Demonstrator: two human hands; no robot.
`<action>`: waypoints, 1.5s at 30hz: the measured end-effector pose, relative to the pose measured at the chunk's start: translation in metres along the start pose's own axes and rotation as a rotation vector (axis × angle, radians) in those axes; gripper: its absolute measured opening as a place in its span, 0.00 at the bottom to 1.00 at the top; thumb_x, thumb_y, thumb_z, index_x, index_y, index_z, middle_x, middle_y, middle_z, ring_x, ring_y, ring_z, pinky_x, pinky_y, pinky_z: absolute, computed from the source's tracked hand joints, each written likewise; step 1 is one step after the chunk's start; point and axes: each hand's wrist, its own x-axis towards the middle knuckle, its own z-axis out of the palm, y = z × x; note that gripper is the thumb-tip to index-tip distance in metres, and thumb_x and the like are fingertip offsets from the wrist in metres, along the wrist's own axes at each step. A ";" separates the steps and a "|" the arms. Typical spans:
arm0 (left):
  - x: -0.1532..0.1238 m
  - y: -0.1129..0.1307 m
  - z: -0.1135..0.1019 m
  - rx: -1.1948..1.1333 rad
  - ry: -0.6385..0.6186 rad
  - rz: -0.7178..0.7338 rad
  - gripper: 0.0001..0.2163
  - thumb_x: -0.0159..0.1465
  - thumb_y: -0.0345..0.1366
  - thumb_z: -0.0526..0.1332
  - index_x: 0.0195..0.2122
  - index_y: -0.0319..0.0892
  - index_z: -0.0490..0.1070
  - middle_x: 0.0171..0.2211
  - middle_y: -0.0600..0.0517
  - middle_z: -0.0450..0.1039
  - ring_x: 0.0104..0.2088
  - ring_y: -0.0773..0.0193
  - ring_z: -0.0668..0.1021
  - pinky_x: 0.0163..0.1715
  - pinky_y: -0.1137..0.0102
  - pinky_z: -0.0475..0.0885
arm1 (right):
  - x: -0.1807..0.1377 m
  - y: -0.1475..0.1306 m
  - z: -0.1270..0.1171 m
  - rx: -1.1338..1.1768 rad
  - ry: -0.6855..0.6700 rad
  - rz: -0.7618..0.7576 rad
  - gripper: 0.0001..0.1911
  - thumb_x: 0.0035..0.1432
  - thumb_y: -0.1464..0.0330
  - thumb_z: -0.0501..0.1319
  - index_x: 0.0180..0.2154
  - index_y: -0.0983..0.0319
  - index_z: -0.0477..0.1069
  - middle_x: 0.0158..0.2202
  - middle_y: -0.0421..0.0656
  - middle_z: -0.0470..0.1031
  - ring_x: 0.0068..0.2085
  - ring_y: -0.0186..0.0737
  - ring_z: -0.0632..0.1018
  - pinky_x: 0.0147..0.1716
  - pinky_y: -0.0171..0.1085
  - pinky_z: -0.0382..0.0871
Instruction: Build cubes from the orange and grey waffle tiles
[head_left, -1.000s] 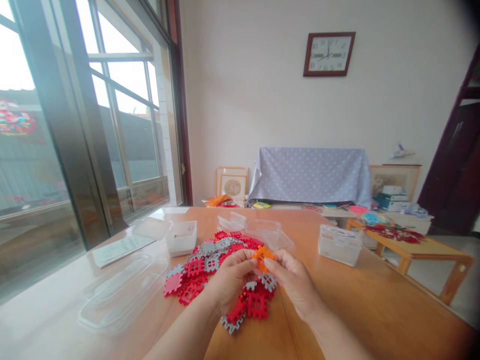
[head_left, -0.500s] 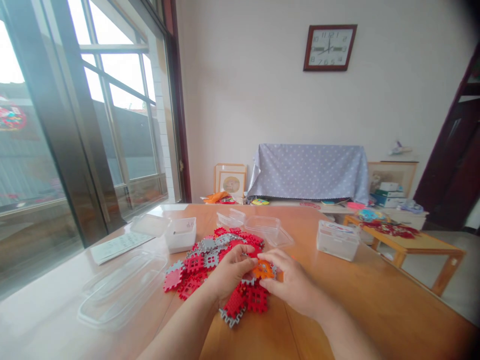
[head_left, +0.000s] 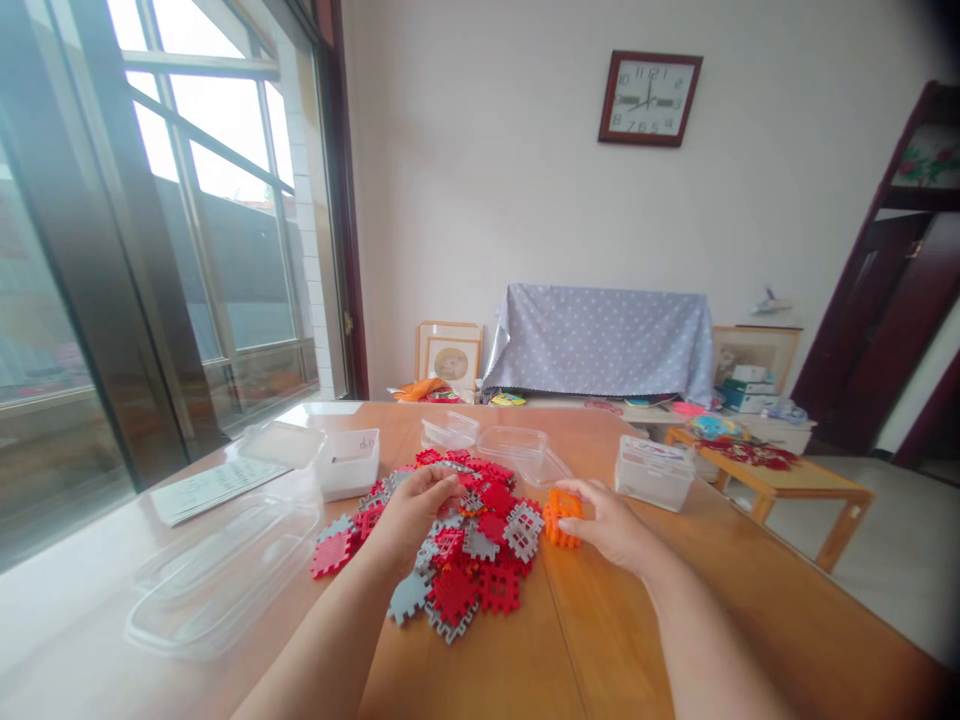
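My right hand [head_left: 606,522] grips a small stack of orange interlocking tiles [head_left: 561,518] at the right side of the pile, thumb in front and fingers behind. My left hand [head_left: 420,508] is over the pile with its thumb and fingertips pinched together; what they hold, if anything, is hidden. Beneath and around it lie many red interlocking tiles [head_left: 454,593] and grey interlocking tiles [head_left: 523,530] with toothed edges, some solid and some with window-like openings. My left forearm covers part of the pile's left side.
Clear plastic lids [head_left: 217,590] lie on the wooden table [head_left: 525,665] at left, near a white tub [head_left: 351,466] and a printed sheet [head_left: 217,488]. Clear containers [head_left: 517,452] stand behind the pile. Another lidded box [head_left: 655,475] is at right.
My hands have moved apart. The right one has carried the orange tiles rightward off the pile, while the left has drawn back to the left. The view has turned slightly right.
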 end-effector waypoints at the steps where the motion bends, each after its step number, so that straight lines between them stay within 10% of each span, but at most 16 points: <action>1: 0.000 0.000 -0.001 0.006 0.011 -0.009 0.18 0.57 0.50 0.68 0.37 0.41 0.72 0.34 0.49 0.78 0.34 0.63 0.77 0.36 0.70 0.68 | -0.001 -0.001 0.001 0.002 -0.011 0.003 0.28 0.50 0.64 0.68 0.55 0.57 0.73 0.52 0.47 0.73 0.56 0.49 0.73 0.58 0.48 0.63; 22: 0.006 -0.002 -0.012 0.071 0.044 -0.043 0.20 0.56 0.53 0.66 0.38 0.41 0.70 0.36 0.48 0.78 0.31 0.66 0.76 0.29 0.73 0.64 | -0.002 0.001 0.005 0.119 -0.098 0.136 0.32 0.48 0.70 0.65 0.58 0.59 0.69 0.61 0.48 0.71 0.62 0.50 0.71 0.63 0.50 0.60; 32: 0.020 -0.021 -0.032 0.501 0.118 0.040 0.06 0.56 0.37 0.62 0.33 0.42 0.73 0.21 0.57 0.67 0.21 0.69 0.66 0.23 0.74 0.59 | 0.001 -0.022 0.015 0.033 0.180 0.005 0.20 0.58 0.57 0.62 0.49 0.59 0.75 0.50 0.48 0.79 0.52 0.49 0.77 0.52 0.45 0.70; 37: 0.015 -0.025 -0.021 1.007 -0.037 0.296 0.10 0.55 0.29 0.59 0.32 0.47 0.80 0.37 0.50 0.76 0.42 0.57 0.75 0.45 0.64 0.69 | -0.008 -0.049 0.041 0.039 0.078 -0.116 0.15 0.62 0.57 0.58 0.41 0.58 0.78 0.37 0.42 0.81 0.39 0.43 0.79 0.43 0.38 0.71; 45: 0.009 -0.029 -0.014 1.341 -0.084 0.353 0.19 0.57 0.29 0.57 0.42 0.57 0.81 0.63 0.54 0.65 0.66 0.45 0.59 0.63 0.46 0.55 | -0.012 -0.054 0.051 0.036 0.061 -0.141 0.14 0.64 0.58 0.56 0.37 0.58 0.76 0.34 0.40 0.79 0.36 0.40 0.77 0.38 0.37 0.69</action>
